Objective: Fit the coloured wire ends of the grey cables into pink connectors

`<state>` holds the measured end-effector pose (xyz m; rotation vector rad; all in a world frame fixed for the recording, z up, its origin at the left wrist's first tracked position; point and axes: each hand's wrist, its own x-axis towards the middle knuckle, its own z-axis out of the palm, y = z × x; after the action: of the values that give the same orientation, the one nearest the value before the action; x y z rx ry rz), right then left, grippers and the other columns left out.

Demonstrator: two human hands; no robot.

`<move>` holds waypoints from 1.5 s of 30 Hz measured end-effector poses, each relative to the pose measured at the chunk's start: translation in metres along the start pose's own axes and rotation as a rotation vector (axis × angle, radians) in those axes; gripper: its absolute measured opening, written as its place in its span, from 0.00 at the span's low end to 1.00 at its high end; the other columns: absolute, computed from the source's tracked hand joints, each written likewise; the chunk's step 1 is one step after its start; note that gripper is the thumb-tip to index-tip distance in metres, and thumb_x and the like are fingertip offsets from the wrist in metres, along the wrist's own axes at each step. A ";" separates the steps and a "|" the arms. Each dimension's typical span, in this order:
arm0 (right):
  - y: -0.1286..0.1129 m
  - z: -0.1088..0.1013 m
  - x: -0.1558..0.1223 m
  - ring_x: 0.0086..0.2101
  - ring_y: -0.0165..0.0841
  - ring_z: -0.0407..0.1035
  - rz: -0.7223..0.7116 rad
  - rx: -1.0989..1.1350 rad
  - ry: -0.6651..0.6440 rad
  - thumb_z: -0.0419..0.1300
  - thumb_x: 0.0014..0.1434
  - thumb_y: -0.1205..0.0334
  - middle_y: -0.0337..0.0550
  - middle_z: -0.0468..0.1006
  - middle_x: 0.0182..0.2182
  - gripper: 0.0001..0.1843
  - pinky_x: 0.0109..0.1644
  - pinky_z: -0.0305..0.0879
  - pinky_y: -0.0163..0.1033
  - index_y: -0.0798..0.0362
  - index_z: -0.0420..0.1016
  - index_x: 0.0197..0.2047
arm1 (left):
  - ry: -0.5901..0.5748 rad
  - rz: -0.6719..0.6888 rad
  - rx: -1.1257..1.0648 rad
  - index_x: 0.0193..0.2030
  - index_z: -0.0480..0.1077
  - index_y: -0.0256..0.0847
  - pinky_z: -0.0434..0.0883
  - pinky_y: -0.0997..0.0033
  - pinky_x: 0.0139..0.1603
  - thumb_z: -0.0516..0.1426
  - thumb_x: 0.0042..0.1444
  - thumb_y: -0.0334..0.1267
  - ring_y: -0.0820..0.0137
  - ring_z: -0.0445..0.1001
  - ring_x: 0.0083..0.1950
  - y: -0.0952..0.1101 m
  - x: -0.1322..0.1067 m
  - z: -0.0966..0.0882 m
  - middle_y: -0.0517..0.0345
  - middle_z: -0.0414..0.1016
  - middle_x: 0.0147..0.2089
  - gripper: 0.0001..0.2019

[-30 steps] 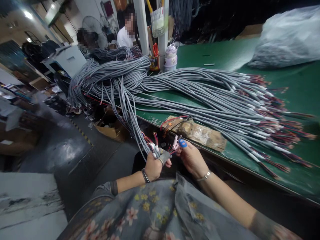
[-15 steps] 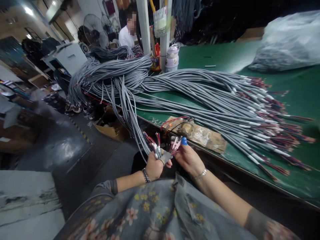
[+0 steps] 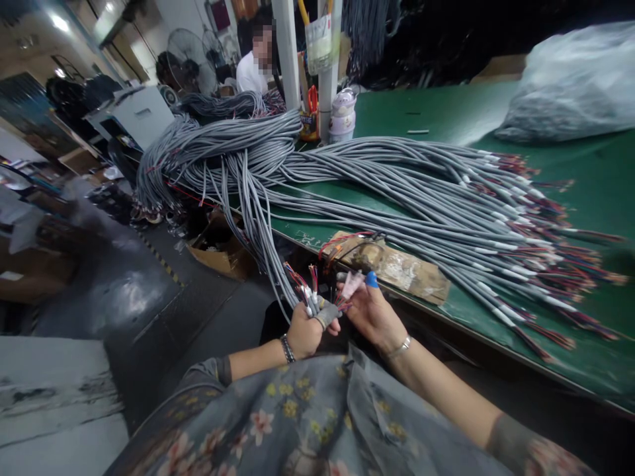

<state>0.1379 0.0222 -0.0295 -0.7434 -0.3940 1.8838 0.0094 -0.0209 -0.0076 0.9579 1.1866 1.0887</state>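
Just beside the green bench [image 3: 387, 109], both forearms [image 3: 446, 383] angle inward, hands nearly meeting. The left hand [image 3: 305, 334] is clenched around grey cables [image 3: 268, 250], their stripped ends poking above it; the right hand [image 3: 374, 320] pinches a pink tool [image 3: 353, 284] near the fanned wires [image 3: 342, 302] between them. Its blue-covered thumb [image 3: 371, 279] sits slightly farther from the left hand than half a second ago.

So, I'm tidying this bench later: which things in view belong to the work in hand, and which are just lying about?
Seem in use:
gray cables gripped by the left hand
pink item, blurred, in the right hand
probably the spread cables on the green bench

Apparently lying about:
lidded cup
plastic bag
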 end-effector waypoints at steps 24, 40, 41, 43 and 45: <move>-0.013 0.004 -0.010 0.24 0.27 0.64 -0.036 -0.191 0.004 0.70 0.43 0.49 0.36 0.73 0.23 0.16 0.25 0.59 0.32 0.52 0.76 0.28 | -0.054 -0.162 0.079 0.16 0.65 0.37 0.62 0.75 0.18 0.63 0.41 0.49 0.78 0.61 0.15 0.002 0.003 -0.009 0.61 0.65 0.13 0.18; -0.018 -0.004 -0.005 0.26 0.29 0.67 -0.016 -0.204 -0.022 0.71 0.41 0.45 0.38 0.76 0.23 0.19 0.28 0.62 0.34 0.51 0.79 0.29 | -0.077 -0.225 0.040 0.15 0.65 0.37 0.60 0.76 0.15 0.63 0.37 0.45 0.78 0.60 0.13 0.010 0.010 -0.004 0.60 0.64 0.11 0.15; -0.017 -0.005 -0.004 0.27 0.29 0.68 -0.017 -0.203 -0.025 0.71 0.41 0.46 0.38 0.77 0.24 0.18 0.29 0.63 0.34 0.51 0.80 0.30 | -0.079 -0.227 0.040 0.16 0.65 0.37 0.60 0.76 0.15 0.63 0.37 0.45 0.78 0.60 0.13 0.010 0.011 -0.004 0.60 0.64 0.11 0.14; -0.016 -0.007 -0.003 0.29 0.31 0.70 -0.019 -0.201 -0.028 0.70 0.42 0.47 0.39 0.78 0.26 0.17 0.31 0.64 0.36 0.50 0.80 0.31 | -0.080 -0.236 0.041 0.16 0.65 0.37 0.60 0.76 0.15 0.62 0.37 0.44 0.78 0.59 0.13 0.011 0.012 -0.004 0.61 0.64 0.11 0.14; -0.015 -0.009 -0.002 0.30 0.33 0.71 -0.016 -0.201 -0.028 0.70 0.43 0.47 0.40 0.79 0.27 0.17 0.32 0.64 0.37 0.50 0.80 0.31 | -0.082 -0.249 0.039 0.16 0.65 0.37 0.60 0.76 0.15 0.62 0.37 0.44 0.78 0.59 0.12 0.011 0.013 -0.004 0.61 0.64 0.11 0.14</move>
<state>0.1543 0.0262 -0.0272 -0.8450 -0.6113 1.8589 0.0043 -0.0059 0.0001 0.8498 1.2271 0.8238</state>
